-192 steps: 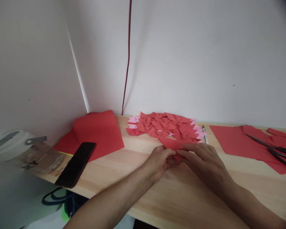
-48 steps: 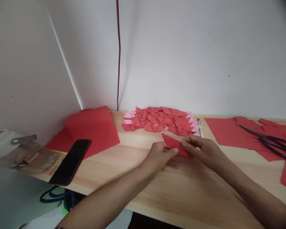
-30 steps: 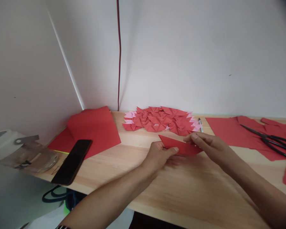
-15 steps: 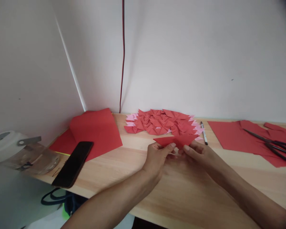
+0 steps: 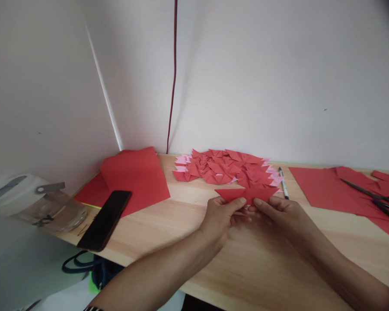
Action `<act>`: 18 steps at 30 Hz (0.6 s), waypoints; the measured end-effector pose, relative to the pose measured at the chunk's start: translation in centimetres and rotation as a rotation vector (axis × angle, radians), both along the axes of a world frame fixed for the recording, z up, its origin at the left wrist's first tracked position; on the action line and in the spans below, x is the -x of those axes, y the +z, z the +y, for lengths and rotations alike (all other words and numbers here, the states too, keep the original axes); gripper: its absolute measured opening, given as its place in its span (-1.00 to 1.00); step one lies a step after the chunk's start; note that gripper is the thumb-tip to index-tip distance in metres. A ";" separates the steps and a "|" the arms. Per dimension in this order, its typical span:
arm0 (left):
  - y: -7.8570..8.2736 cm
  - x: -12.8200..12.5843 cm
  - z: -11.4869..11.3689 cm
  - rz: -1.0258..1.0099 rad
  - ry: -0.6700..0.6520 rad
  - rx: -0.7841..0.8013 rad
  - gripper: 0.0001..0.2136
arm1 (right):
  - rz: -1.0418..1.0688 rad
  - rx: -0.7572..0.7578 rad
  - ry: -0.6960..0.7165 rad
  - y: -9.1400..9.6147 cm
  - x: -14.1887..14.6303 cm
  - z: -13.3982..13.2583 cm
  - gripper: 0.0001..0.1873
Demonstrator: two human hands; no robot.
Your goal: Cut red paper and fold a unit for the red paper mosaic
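Both hands pinch a folded red paper piece (image 5: 246, 193), a wide triangle held just above the wooden table (image 5: 188, 216). My left hand (image 5: 222, 218) grips its left half with thumb on top. My right hand (image 5: 278, 211) grips its right half. Just behind the held piece lies a pile of folded red and pink paper pieces (image 5: 225, 166), close to the wall.
A red paper sheet (image 5: 132, 179) lies at the left with a black phone (image 5: 105, 219) partly on it. A pen (image 5: 282, 183) lies right of the pile. More red paper (image 5: 330, 188) and black scissors (image 5: 376, 198) are at the right. Clear plastic tools (image 5: 48, 211) sit far left.
The red piece went from a narrow slanted strip held out to the right to a wide, level triangle held in both hands. My right hand drew back in toward my left.
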State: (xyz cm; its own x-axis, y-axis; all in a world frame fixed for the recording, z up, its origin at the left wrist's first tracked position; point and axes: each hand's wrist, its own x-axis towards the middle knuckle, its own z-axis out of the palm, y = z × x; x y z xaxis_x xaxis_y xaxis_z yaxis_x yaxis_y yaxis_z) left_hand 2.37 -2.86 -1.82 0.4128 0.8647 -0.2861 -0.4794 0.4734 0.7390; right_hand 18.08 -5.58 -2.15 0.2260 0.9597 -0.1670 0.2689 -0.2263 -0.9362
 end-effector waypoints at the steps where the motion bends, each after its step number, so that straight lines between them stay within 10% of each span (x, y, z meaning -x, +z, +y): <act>1: 0.0 0.0 0.0 0.001 -0.003 0.002 -0.73 | -0.015 0.004 0.017 0.1 0.0 0.0 -0.49; 18: 0.1 0.0 -0.1 0.083 -0.003 -0.139 -0.72 | -0.001 -0.008 0.192 0.0 0.5 -0.3 -0.47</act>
